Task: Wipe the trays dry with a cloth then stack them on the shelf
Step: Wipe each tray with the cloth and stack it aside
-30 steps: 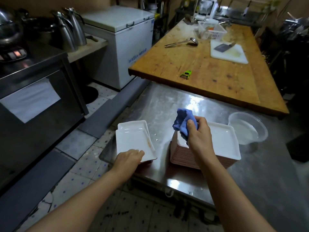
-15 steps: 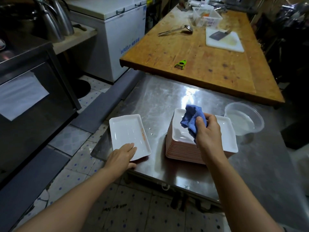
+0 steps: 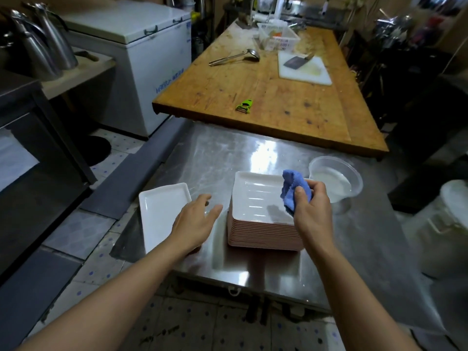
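Right hand: fingers curled round a bunched blue cloth, thumb pressed on its front; held over the right part of the top tray of the stack.
Left hand: fingers straight and slightly spread, holding nothing, over the steel table between the single tray and the stack; touching or hovering, cannot tell.
Hidden: near right corner of the single tray is covered by the left hand and wrist; right edge of the stack is behind the right hand; cloth's lower part is inside the fist.
Hard to make out: whether the tray surfaces are wet; the far end of the wooden table is dim and cluttered.
Stack: white trays nested with pinkish edges, on the steel table, top tray empty with a ribbed floor.
Single tray: white, empty, flat near the table's left edge, well apart from the stack.
Plastic tub: clear, round, just beside the stack's far right corner, holds cloudy liquid.
Basket: white, on the wooden table, contents unclear.
Cutting board: white, a cleaver lies on it.
Change: left hand was resting on the single tray's near edge, now it is off to the right, toward the stack; right hand and cloth stay over the stack; camera view has shifted.
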Motion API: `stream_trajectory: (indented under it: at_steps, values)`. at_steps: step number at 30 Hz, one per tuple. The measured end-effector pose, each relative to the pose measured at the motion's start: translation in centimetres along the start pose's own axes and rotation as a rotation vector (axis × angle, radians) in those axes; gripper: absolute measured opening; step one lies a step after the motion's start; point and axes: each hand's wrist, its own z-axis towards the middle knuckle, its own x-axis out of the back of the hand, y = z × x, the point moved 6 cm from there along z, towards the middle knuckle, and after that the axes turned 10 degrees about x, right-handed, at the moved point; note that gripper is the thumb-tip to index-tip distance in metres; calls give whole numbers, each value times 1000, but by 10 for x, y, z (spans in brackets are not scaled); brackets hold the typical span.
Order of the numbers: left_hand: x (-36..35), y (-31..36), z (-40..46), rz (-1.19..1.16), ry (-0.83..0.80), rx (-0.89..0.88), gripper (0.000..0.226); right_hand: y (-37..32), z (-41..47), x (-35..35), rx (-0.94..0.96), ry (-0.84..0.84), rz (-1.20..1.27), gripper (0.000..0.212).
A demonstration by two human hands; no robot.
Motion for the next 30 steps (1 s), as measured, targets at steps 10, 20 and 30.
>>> stream_trajectory:
  at_steps: [10,20,30]
  values:
    - [-19,52,19,8,-67,101,42,40,2,11,135,-302,-880,32]
    - [-12,60,17,15,-74,26,30,47,46,-7,37,-278,-777,32]
    - [-15,57,18,-3,-123,-8,27,35,43,-65,289,-335,-530,28]
